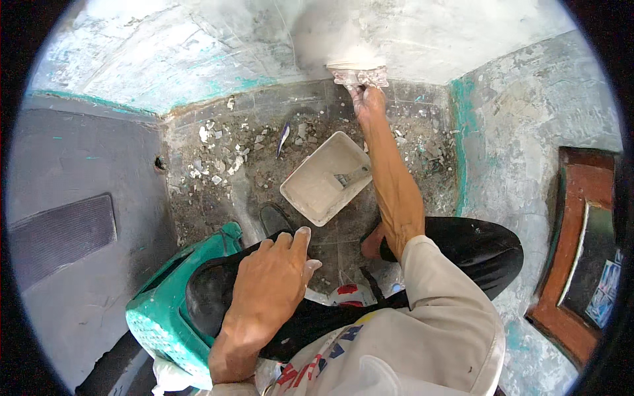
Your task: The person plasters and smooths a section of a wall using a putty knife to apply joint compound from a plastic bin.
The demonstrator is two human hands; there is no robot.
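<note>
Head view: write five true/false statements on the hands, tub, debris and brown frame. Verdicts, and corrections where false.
1. The right hand holds a flat, plaster-smeared tool up at the whitish wall. True.
2. The left hand grips a second tool. False: it holds nothing visible, its thumb and index finger extended.
3. A pale rectangular tub sits on the floor in front of the person. True.
4. Pale fragments lie on the floor left of the tub. True.
5. The brown frame is at the left of the picture. False: it is at the right.
</note>
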